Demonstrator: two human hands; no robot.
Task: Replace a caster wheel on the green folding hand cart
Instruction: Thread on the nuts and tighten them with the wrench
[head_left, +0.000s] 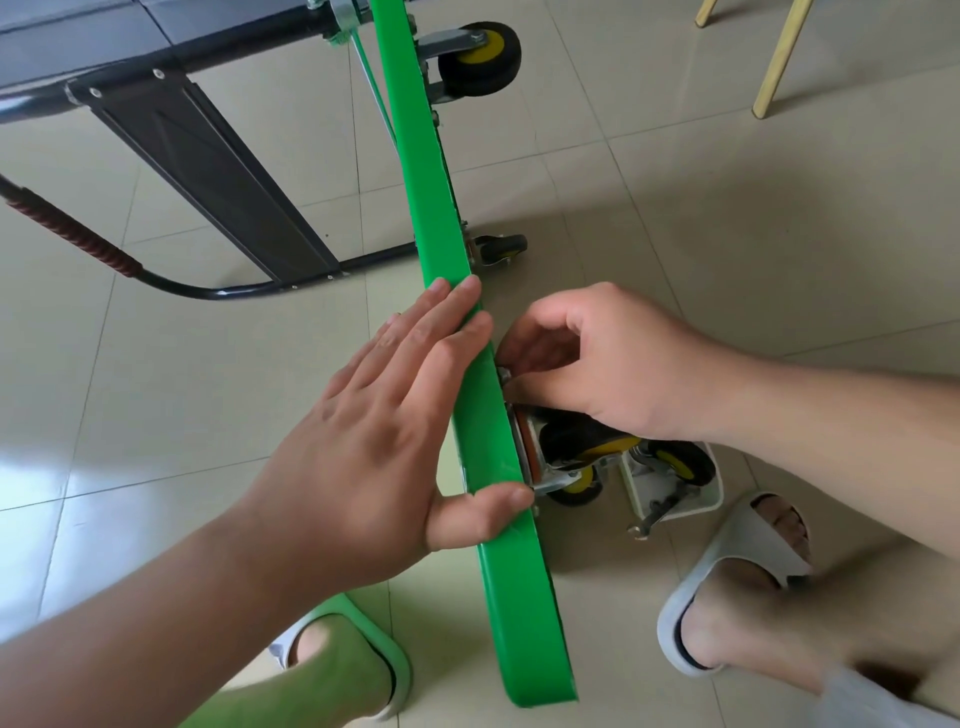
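Observation:
The green cart deck (447, 218) stands on its edge on the tiled floor, seen edge-on from top centre to bottom centre. My left hand (384, 431) lies flat against its left face, thumb hooked over the edge. My right hand (597, 364) is on the right side, fingertips pinched at the metal mounting plate of a black caster wheel with a yellow hub (576, 452). What the fingertips pinch is hidden. Two more casters, a large one (480, 57) and a small one (501, 249), sit further up the deck.
A white tray (675, 488) on the floor holds a spare caster (680, 462) and a small wrench (654, 514). The cart's black folding handle (218, 182) lies to the left. My slippered feet are at the bottom. Wooden chair legs (779, 57) stand top right.

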